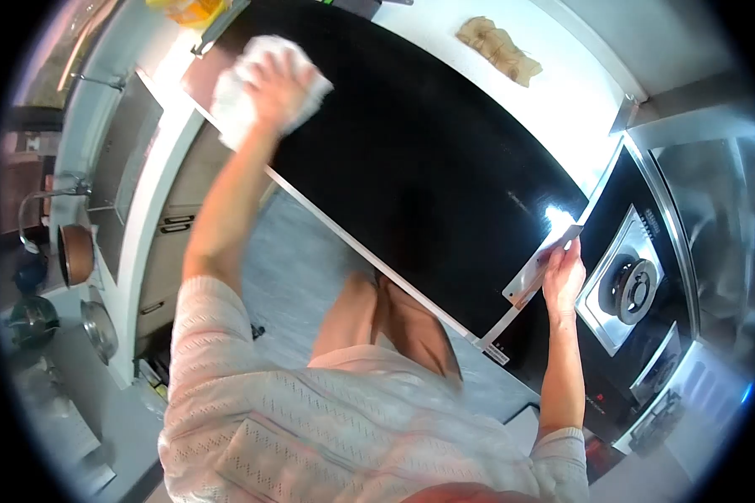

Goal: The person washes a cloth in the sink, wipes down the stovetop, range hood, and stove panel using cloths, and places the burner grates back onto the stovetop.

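My left hand (277, 90) presses a crumpled white cloth (236, 107) against the far left part of a large glossy black surface (403, 142). Its fingers are partly spread over the cloth, and hand and cloth are slightly blurred. On the right, my right hand (564, 275) grips the side of a flat silvery metal piece (530, 277), which lies at the right end of the black surface. A small hole shows near the metal piece's lower end; I cannot tell its kind. Some of the right fingers are hidden.
A gas burner (633, 289) sits just right of my right hand. A crumpled brown cloth-like thing (499, 50) lies on the white counter (562, 109) behind the black surface. Top left is a yellow-orange container (189, 10). A sink tap (46, 194) and brown pan (77, 254) are at left.
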`<action>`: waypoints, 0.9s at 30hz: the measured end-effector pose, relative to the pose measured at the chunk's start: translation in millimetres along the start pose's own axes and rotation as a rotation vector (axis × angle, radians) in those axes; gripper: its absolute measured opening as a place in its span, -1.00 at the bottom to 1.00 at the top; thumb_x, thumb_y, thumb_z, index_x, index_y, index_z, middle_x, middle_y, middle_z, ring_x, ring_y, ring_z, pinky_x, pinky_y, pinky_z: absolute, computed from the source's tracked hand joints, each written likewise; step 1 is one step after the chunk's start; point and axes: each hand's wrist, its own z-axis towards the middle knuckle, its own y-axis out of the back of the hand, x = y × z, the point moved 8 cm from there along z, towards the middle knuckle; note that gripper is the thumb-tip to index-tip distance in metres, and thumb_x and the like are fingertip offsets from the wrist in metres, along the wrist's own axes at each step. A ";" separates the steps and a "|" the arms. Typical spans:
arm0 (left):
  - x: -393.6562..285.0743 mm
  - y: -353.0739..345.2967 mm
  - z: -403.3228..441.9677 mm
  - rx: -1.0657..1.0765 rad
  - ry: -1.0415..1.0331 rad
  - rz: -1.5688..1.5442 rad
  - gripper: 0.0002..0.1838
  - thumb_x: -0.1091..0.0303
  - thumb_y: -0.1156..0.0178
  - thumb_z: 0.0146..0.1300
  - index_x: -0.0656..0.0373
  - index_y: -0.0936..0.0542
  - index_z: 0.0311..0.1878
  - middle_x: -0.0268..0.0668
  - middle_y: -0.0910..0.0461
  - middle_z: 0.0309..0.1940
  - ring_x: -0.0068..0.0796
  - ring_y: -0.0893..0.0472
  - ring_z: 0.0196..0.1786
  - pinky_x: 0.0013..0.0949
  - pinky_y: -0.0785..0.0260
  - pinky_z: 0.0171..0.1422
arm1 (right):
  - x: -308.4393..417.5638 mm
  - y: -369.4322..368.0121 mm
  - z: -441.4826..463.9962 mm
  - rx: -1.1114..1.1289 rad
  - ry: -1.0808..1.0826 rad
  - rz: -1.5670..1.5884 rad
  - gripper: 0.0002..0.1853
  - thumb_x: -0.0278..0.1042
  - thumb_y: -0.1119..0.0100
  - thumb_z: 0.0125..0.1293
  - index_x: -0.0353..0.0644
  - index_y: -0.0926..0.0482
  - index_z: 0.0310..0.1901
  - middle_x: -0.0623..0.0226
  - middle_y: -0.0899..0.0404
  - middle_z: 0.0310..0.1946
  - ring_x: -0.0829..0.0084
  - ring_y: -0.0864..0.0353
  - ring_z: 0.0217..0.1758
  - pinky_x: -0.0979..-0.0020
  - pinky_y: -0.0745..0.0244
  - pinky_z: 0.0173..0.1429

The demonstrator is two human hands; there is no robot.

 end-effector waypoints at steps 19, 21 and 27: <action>-101.6 34.3 -8.5 -0.038 -0.434 -0.210 -0.43 -0.05 0.15 0.30 -0.16 -0.16 0.35 -0.25 -0.05 0.39 -0.10 -0.02 0.43 0.09 0.14 0.41 | -13.8 -5.6 -3.5 0.107 -0.073 0.118 -0.56 -0.34 0.17 0.35 -0.35 -0.22 0.21 0.15 -0.57 -0.56 0.20 -0.62 -0.47 0.28 -0.48 -0.34; -50.7 22.1 25.1 -0.030 -0.357 -0.170 -0.43 -0.06 0.18 0.32 -0.16 -0.13 0.37 -0.24 -0.02 0.41 -0.11 0.02 0.44 0.05 0.16 0.43 | -14.3 -6.5 -4.3 0.080 -0.084 0.194 -0.57 -0.35 0.16 0.35 -0.31 -0.23 0.22 0.20 -0.56 -0.55 0.31 -0.59 -0.48 0.35 -0.47 -0.34; 73.7 -20.4 131.9 0.004 -0.186 -0.114 -0.38 -0.18 0.24 0.30 -0.21 -0.11 0.39 -0.31 0.05 0.44 -0.19 0.12 0.48 0.01 0.29 0.47 | -13.2 -3.4 -8.9 0.072 -0.099 0.257 -0.58 -0.33 0.14 0.37 -0.30 -0.25 0.22 0.27 -0.51 -0.47 0.46 -0.50 -0.43 0.42 -0.42 -0.32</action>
